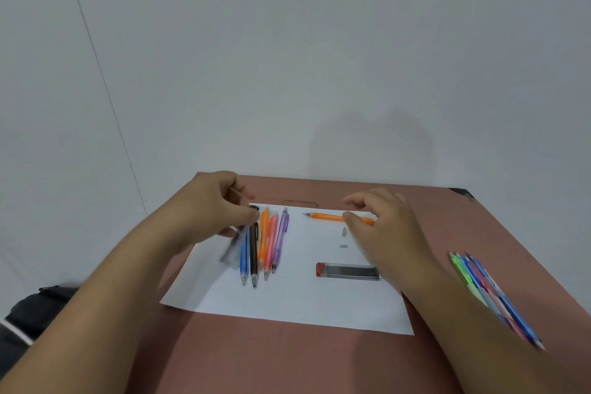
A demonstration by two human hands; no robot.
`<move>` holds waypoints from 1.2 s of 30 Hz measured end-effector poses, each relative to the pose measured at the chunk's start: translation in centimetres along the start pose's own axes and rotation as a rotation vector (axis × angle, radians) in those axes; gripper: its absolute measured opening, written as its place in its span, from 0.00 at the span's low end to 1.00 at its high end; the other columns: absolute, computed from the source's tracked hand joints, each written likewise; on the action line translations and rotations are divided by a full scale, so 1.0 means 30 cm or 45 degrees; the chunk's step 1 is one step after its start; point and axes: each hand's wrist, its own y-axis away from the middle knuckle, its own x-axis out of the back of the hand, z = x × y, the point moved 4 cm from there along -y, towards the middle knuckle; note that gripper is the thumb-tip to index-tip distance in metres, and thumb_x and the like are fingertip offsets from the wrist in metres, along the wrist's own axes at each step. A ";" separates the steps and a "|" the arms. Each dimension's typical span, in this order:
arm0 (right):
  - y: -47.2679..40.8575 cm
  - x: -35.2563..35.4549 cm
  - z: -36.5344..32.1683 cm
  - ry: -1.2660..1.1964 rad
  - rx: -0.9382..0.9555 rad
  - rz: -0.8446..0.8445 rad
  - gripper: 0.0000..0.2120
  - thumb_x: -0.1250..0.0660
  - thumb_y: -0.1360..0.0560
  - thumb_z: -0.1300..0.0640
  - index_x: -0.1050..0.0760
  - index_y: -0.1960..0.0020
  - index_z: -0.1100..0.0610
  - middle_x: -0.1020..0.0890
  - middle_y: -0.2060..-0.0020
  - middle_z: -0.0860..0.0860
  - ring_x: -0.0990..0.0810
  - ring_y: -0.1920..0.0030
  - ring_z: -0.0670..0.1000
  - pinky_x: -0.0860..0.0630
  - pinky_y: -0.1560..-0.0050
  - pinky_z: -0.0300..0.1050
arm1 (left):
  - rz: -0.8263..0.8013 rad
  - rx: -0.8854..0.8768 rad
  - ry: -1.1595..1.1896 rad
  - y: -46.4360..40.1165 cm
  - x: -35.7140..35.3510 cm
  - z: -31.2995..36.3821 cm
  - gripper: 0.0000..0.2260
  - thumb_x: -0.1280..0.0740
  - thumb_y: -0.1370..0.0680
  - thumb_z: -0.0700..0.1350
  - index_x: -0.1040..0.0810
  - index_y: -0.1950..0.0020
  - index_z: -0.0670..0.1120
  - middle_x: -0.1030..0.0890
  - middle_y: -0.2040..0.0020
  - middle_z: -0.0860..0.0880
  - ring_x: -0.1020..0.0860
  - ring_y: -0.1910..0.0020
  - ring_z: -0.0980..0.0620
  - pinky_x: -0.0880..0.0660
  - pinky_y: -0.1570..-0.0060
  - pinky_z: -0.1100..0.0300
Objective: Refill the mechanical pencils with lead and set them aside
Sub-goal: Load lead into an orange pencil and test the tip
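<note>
Bare white paper (297,301) lay open between the two hands, a clear lane down the middle. Just right of the left hand (220,205), a row of pencils (265,243) blocked the sheet. Beneath the right hand (374,224), an orange pencil (326,217) lay crosswise, two small caps (343,238) beside it, and the lead case (348,271) nearer the body. Right of that forearm, a cluster of pencils (479,281) crowded the table (287,361).
</note>
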 end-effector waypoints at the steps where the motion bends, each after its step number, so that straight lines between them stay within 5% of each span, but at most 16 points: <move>1: 0.005 -0.003 -0.014 -0.022 0.039 -0.002 0.08 0.28 0.24 0.56 0.18 0.49 0.43 0.21 0.52 0.37 0.28 0.43 0.47 0.33 0.43 0.39 | -0.001 -0.038 0.109 0.002 -0.011 0.011 0.09 0.23 0.27 0.41 0.18 0.51 0.49 0.15 0.56 0.47 0.14 0.59 0.50 0.19 0.62 0.61; 9: 0.070 -0.037 -0.123 -0.324 0.063 -0.366 0.13 0.24 0.27 0.45 0.18 0.43 0.40 0.20 0.54 0.37 0.25 0.54 0.41 0.32 0.57 0.31 | -0.063 -0.184 0.674 0.037 -0.155 0.082 0.10 0.26 0.24 0.37 0.19 0.43 0.44 0.18 0.56 0.46 0.15 0.54 0.45 0.17 0.56 0.54; 14: 0.089 -0.046 -0.150 -0.612 -0.117 -0.431 0.15 0.22 0.28 0.48 0.17 0.42 0.42 0.17 0.56 0.43 0.26 0.68 0.40 0.18 0.61 0.44 | -0.022 -0.211 0.919 0.035 -0.204 0.086 0.09 0.29 0.23 0.35 0.19 0.43 0.38 0.19 0.58 0.45 0.15 0.55 0.47 0.17 0.54 0.53; 18: 0.079 -0.056 -0.136 -0.624 -0.198 -0.432 0.08 0.25 0.25 0.50 0.15 0.46 0.45 0.16 0.58 0.49 0.18 0.58 0.49 0.19 0.49 0.52 | -0.039 -0.219 0.999 0.028 -0.210 0.082 0.09 0.29 0.23 0.36 0.18 0.43 0.39 0.18 0.55 0.44 0.15 0.52 0.44 0.18 0.52 0.52; 26: 0.066 -0.064 -0.118 -0.701 -0.276 -0.449 0.10 0.23 0.27 0.53 0.15 0.48 0.41 0.14 0.55 0.52 0.16 0.51 0.55 0.20 0.44 0.54 | -0.057 -0.175 0.928 0.022 -0.213 0.069 0.10 0.30 0.21 0.41 0.17 0.41 0.44 0.14 0.50 0.43 0.15 0.51 0.46 0.19 0.51 0.56; 33: 0.064 -0.032 -0.132 -0.662 -0.265 -0.395 0.10 0.22 0.27 0.57 0.15 0.49 0.44 0.16 0.59 0.51 0.23 0.63 0.40 0.26 0.60 0.30 | -0.054 -0.237 0.859 0.025 -0.206 0.071 0.10 0.30 0.22 0.42 0.16 0.43 0.41 0.13 0.50 0.43 0.15 0.49 0.45 0.18 0.46 0.55; 36: 0.061 -0.025 -0.130 -0.653 -0.275 -0.365 0.12 0.22 0.28 0.57 0.14 0.46 0.47 0.16 0.63 0.43 0.22 0.64 0.37 0.27 0.62 0.28 | -0.019 -0.273 0.855 0.027 -0.207 0.074 0.10 0.30 0.22 0.41 0.16 0.42 0.41 0.13 0.49 0.43 0.15 0.48 0.45 0.18 0.46 0.55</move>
